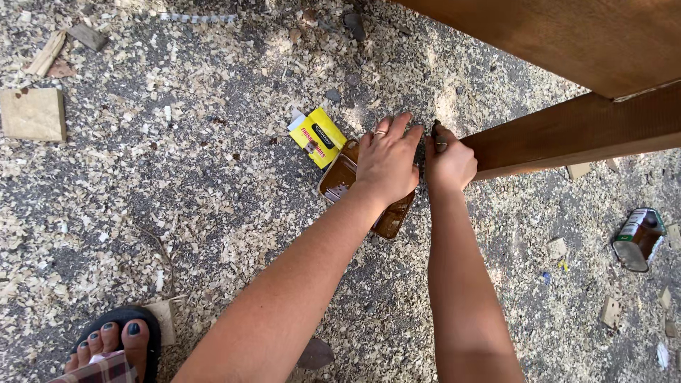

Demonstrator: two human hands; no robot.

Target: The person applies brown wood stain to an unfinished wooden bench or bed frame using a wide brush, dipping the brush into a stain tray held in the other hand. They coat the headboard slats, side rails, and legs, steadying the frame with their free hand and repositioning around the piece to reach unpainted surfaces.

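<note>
You are looking down at gravel ground (177,184) scattered thickly with pale wood shavings. Both of your bare arms reach forward from the bottom of the view.

Your right hand (448,162) is closed in a fist around a small dark tool (435,131), probably a brush, whose tip shows just above your curled fingers (441,145). The tool's tip sits right at the cut end of a brown stained wooden beam (574,131), which runs from your fist off to the right edge. A wider stained board (567,35) lies above it in the top right corner.

Your left hand (388,159) is just beside the right one, palm down, with its fingers (397,126) spread loosely and holding nothing. A ring shows on one finger. The fingertips reach toward the beam's end, almost touching your right hand.

Under your left hand lies a shallow tray (339,177) of brown stain, partly hidden by the hand and wrist. Just beside the tray, to its upper left, lies a small yellow packet (317,136). A tipped-over can (638,237) lies well apart at the right. A square wood offcut (32,113) lies at the far left, and your sandalled foot (113,340) shows at the bottom left.
</note>
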